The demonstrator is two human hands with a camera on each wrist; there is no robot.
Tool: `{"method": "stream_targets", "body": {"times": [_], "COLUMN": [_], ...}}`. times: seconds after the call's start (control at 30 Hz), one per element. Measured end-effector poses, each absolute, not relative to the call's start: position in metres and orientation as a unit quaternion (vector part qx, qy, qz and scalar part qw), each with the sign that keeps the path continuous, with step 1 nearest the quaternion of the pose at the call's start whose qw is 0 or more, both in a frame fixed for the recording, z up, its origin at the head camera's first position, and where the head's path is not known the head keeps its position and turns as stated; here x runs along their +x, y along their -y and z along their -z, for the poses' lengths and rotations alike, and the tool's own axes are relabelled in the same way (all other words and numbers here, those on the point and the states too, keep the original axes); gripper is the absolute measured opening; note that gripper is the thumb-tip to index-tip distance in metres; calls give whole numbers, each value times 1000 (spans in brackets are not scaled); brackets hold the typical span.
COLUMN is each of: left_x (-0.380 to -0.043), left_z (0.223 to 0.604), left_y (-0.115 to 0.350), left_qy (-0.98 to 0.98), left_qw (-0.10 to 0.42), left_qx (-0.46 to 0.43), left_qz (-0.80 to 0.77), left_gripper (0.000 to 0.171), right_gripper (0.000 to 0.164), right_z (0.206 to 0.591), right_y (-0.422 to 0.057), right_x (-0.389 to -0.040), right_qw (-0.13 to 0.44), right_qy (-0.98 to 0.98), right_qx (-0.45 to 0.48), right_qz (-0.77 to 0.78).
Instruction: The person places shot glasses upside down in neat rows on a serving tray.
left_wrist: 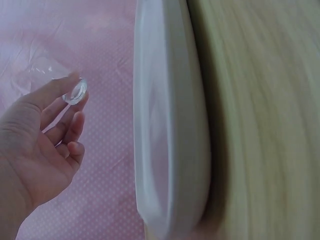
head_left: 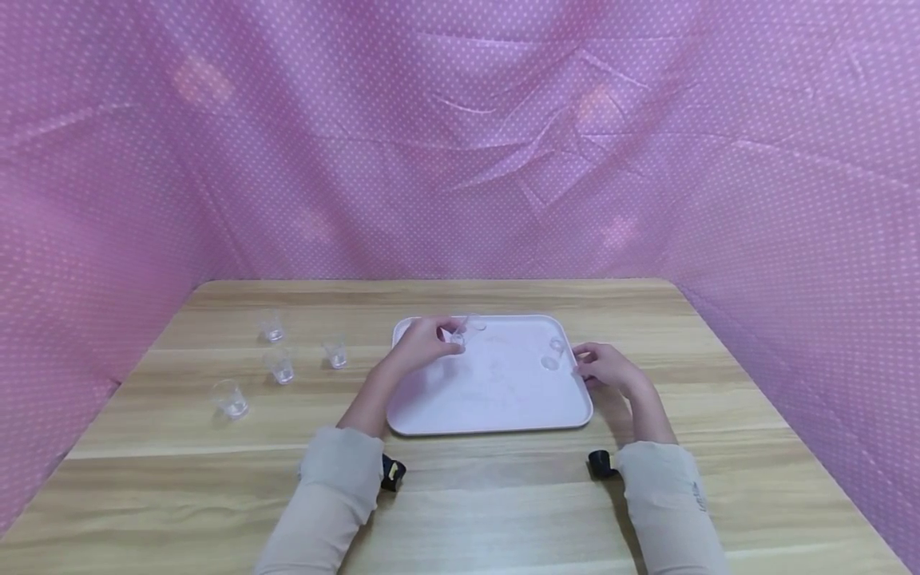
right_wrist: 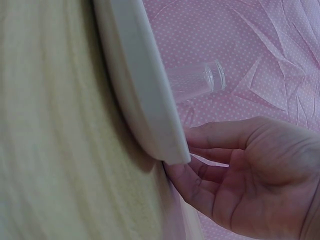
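While my right hand grips the tray edge, my left hand pinches the mid-frame clear cup by its base, probably the safest hold on slick, light plastic.

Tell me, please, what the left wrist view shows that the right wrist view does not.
Only the left wrist view shows the left hand, pinching a clear cup near its base. Only the right wrist view shows the right hand, gripping the tray by its edge, and an upside-down cup on it. Both show the tray, table and pink dotted cloth.
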State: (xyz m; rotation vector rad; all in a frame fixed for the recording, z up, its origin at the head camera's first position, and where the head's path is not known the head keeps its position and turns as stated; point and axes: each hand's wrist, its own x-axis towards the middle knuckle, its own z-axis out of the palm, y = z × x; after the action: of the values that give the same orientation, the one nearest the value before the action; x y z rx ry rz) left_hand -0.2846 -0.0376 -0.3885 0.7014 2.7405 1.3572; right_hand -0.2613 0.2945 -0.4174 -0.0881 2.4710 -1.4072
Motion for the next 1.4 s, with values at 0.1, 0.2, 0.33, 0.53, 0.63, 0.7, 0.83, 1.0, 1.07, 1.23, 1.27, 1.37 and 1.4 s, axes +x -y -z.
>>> {"method": "stream_targets", "body": {"times": [0.1, 0.2, 0.33, 0.53, 0.63, 0.7, 0.83, 1.0, 1.07, 1.23, 1.27, 1.37, 1.4], "left_x": [-285, -286, -287, -289, -289, -288, -287, -286, -286, -288, -289, -289, -288], "left_z": [389, 389, 391, 394, 395, 395, 394, 396, 398, 404, 404, 406, 407], "left_y": [29, 22, 14, 4, 0, -4, -11, -22, -26, -37, -39, -46, -48], "left_qy": [-876, -879, -886, -888, -894, -896, -897, -889, -879, -848, -844, -835, -833], "left_qw": [0, -6, -9, -21, -32, -37, -39, -43, -47, -52, -50, -38, -34], "left_qx": [222, 220, 210, 213, 218, 216, 200, 175, 164, 143, 140, 135, 135], "left_qz": [-428, -423, -413, -406, -391, -385, -392, -421, -446, -508, -516, -533, -536], "left_gripper": [28, 27, 28, 28, 28, 30, 34, 34, 33, 32, 31, 31, 31], "right_gripper": [44, 44, 43, 43, 43, 43, 43, 42, 42, 42, 42, 42, 42], "right_z": [417, 417, 417, 414, 414, 414, 416, 418, 419, 420, 420, 420, 420], "right_y": [-295, -295, -295, -294, -294, -295, -295, -295, -295, -297, -297, -298, -298], "right_x": [-261, -261, -262, -261, -260, -261, -261, -262, -263, -263, -263, -263, -263], "right_qw": [146, 145, 144, 146, 147, 147, 146, 149, 150, 147, 147, 147, 148], "right_qy": [-859, -860, -860, -861, -860, -859, -859, -860, -859, -861, -862, -860, -859], "right_qx": [-32, -32, -30, -28, -27, -26, -29, -28, -23, -24, -24, -21, -21], "right_qz": [489, 489, 488, 487, 487, 490, 490, 488, 490, 486, 484, 488, 489]}}
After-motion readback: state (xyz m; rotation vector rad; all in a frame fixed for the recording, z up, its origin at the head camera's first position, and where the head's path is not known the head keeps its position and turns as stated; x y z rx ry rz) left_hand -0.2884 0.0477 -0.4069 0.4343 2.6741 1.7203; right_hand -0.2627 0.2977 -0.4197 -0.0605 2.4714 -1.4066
